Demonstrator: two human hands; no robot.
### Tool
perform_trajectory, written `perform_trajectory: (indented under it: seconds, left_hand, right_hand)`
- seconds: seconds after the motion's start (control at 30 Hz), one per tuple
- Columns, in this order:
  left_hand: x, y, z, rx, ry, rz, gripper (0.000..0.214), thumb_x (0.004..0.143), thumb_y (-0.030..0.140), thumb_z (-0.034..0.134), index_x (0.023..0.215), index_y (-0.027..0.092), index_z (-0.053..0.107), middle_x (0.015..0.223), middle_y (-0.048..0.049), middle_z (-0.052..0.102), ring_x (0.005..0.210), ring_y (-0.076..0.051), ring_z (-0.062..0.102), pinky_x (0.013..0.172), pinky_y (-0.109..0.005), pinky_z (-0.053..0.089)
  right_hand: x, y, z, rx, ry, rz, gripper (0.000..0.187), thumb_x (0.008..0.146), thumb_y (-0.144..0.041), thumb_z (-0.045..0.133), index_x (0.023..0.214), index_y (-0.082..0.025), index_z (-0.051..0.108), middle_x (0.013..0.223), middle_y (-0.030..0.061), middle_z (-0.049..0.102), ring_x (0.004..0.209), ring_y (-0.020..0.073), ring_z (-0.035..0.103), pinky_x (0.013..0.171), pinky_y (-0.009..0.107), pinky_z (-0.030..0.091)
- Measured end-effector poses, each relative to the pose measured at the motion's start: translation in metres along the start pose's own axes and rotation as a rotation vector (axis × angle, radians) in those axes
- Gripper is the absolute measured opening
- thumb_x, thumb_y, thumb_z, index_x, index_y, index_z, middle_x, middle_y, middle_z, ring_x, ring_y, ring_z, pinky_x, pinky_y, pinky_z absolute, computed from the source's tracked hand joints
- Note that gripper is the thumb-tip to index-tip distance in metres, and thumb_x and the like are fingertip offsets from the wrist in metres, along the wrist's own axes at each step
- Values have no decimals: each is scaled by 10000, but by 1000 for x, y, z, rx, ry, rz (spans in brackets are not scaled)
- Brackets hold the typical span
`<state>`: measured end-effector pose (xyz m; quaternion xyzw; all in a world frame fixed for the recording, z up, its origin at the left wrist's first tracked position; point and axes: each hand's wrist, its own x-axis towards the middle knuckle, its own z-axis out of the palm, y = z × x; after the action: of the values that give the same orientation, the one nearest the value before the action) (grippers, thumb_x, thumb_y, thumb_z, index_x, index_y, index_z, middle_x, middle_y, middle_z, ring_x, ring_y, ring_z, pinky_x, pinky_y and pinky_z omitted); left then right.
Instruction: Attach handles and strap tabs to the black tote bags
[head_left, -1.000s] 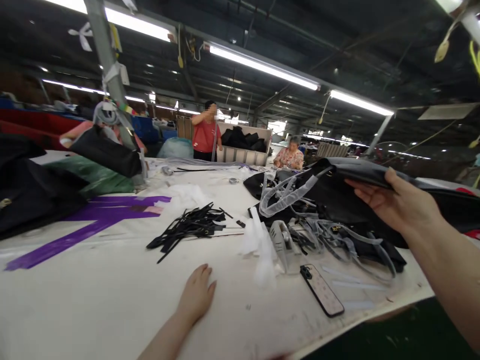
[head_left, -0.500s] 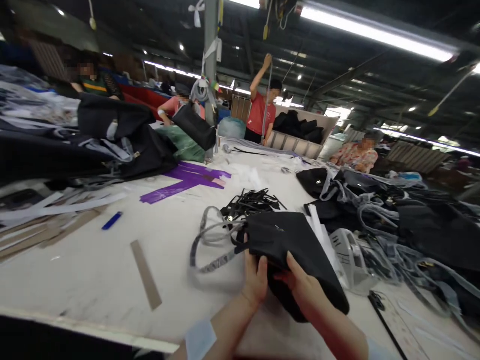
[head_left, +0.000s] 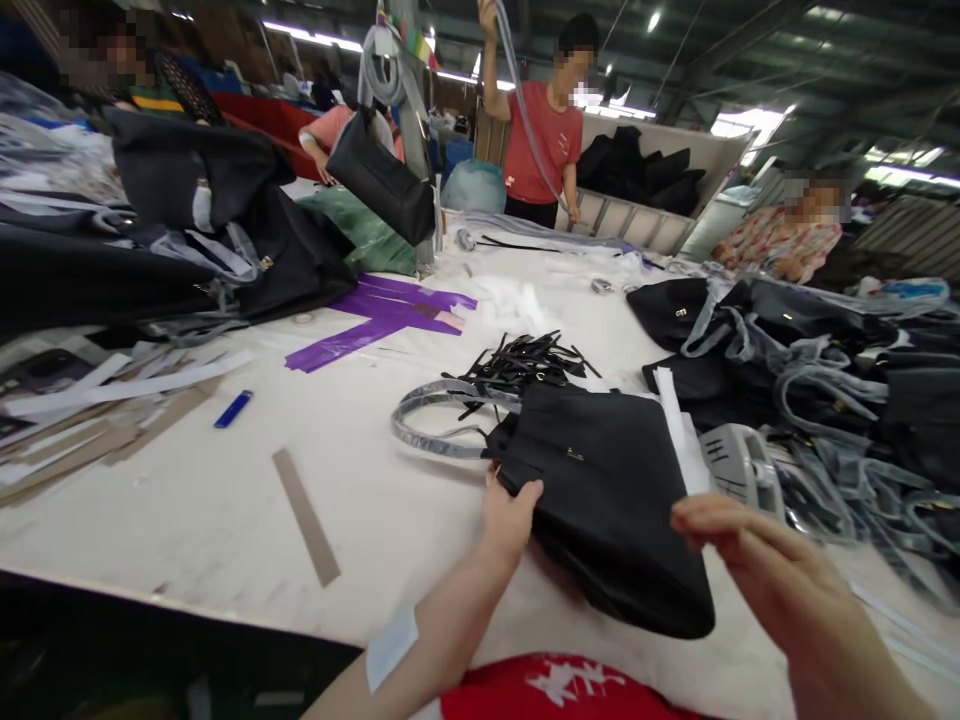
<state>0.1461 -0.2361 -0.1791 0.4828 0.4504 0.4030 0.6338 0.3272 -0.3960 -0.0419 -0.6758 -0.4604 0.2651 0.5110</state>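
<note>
A black handbag [head_left: 615, 480] lies on the white table in front of me, a small gold mark on its face. Its handles [head_left: 431, 440], wrapped in clear plastic film, stretch out to the left. My left hand [head_left: 511, 515] grips the bag's edge near the handle end, thumb on top and fingers hidden underneath. Beyond the bag's right side my right hand [head_left: 780, 570] is raised, fingers stretched out and holding nothing; it looks apart from the bag. Just behind the bag sits a heap of thin black straps [head_left: 525, 362].
Black bags pile up on the left [head_left: 202, 230] and right [head_left: 780, 330]. A grey-white appliance [head_left: 739, 465] stands right of the bag. A blue lighter-like piece [head_left: 233, 409], a brown strip [head_left: 306, 515] and purple tape [head_left: 382, 312] lie leftward. Several people work around the table.
My right hand has let go of the bag and moved right. The bag now lies flatter with its face up, my left hand still on its edge. The view has tilted down.
</note>
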Motion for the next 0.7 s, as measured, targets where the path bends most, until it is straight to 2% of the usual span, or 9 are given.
perform_trajectory:
  seconds: [0.07, 0.13, 0.23, 0.37, 0.43, 0.57, 0.63, 0.7]
  left_hand:
    - [4, -1, 0, -117, 25, -115, 367, 674, 190, 580, 1038, 138, 577, 1065, -109, 658, 1022, -253, 613, 917, -385, 487]
    - [8, 3, 0, -203, 35, -186, 252, 636, 143, 529, 878, 144, 597, 899, -67, 687, 883, -226, 639, 817, -353, 516]
    - [17, 16, -3, -224, 110, -199, 134, 592, 101, 459, 685, 160, 537, 740, -34, 670, 775, -195, 630, 732, -314, 512]
    - [30, 55, -16, -178, 135, -166, 130, 548, 108, 436, 650, 172, 484, 654, -8, 641, 689, -169, 610, 677, -291, 508]
    - [36, 86, -28, -154, 90, -149, 180, 505, 127, 445, 668, 157, 513, 642, -4, 643, 679, -174, 615, 658, -290, 517]
    - [48, 149, -61, -54, -68, -191, 287, 424, 156, 443, 657, 97, 600, 601, -49, 644, 753, -265, 647, 663, -384, 535]
    - [58, 167, -76, 88, -136, -201, 257, 475, 175, 427, 633, 83, 607, 570, -43, 626, 788, -267, 641, 708, -417, 522]
    - [69, 171, -85, 338, -186, -173, 252, 572, 164, 388, 633, 59, 609, 532, -25, 595, 782, -235, 627, 747, -425, 502]
  right_hand:
    - [18, 22, -18, -116, 291, 33, 252, 790, -483, 651, 877, -260, 730, 967, 97, 691, 893, 290, 636, 717, 387, 546]
    - [30, 42, -26, -180, 408, 68, 286, 777, -479, 668, 910, -230, 714, 950, 92, 695, 864, 277, 646, 766, 413, 546]
    - [31, 57, -30, -219, 380, 16, 292, 782, -479, 659, 901, -217, 707, 956, 84, 695, 885, 275, 646, 819, 437, 535]
    - [19, 56, -44, -322, 363, -117, 236, 808, -452, 630, 818, -228, 705, 933, 65, 692, 935, 270, 628, 880, 423, 494]
    - [15, 59, -58, -310, 406, -109, 221, 813, -439, 626, 818, -232, 705, 911, 52, 695, 916, 258, 631, 875, 403, 486]
    - [10, 78, -88, -276, 488, -11, 230, 809, -446, 625, 857, -235, 704, 896, 41, 703, 861, 241, 640, 821, 372, 486]
    - [8, 89, -97, -354, 457, 31, 238, 808, -449, 616, 854, -233, 702, 866, 41, 705, 824, 239, 641, 775, 361, 487]
    - [5, 96, -99, -452, 371, 44, 237, 818, -442, 596, 840, -231, 700, 847, 42, 705, 795, 236, 639, 736, 350, 485]
